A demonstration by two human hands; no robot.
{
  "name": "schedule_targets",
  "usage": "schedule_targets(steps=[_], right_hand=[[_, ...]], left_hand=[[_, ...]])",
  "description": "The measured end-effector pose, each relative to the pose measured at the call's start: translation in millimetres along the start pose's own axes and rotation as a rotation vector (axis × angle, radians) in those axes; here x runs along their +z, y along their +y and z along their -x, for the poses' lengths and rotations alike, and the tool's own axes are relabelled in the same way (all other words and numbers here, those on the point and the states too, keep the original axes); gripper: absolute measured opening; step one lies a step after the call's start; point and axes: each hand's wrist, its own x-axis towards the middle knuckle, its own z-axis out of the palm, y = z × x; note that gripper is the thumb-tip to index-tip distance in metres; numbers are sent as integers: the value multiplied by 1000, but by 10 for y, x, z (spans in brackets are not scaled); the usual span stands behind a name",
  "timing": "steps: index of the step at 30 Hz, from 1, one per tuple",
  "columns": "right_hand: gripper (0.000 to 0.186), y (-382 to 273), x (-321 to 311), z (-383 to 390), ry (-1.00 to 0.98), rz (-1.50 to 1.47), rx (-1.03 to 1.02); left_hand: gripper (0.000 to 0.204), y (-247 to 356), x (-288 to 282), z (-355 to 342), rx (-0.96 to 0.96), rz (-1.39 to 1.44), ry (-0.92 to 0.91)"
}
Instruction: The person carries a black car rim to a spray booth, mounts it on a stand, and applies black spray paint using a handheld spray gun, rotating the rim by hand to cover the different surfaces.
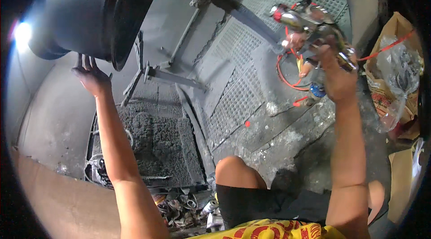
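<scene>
wheel rim (85, 12) upper left, on stand (179, 75) | spray gun (310, 23) upper right | paper bag (395, 68) far right

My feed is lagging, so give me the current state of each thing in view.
Wheel rim: raised on a stand, grey-coated.
Left hand: open, fingertips on the rim's edge.
Right hand: closed around the spray gun.
Spray gun: held up; no spray visible.
Paper bag: open, plastic inside.
</scene>
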Motion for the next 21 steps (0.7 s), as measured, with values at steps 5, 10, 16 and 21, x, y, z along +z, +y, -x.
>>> schedule_targets(steps=[5,10,16,21], right_hand=[[44,230,462,73,-154,-319,229],[48,385,779,151,-264,-426,283],[49,522,1007,259,-300,-495,370],[43,542,1025,259,-167,-392,389]], left_hand=[[74,-5,-80,-55,12,-22,-54],[75,113,-16,55,74,-141,-80],[75,304,77,101,94,-254,-74],[76,459,150,160,178,-333,-133]])
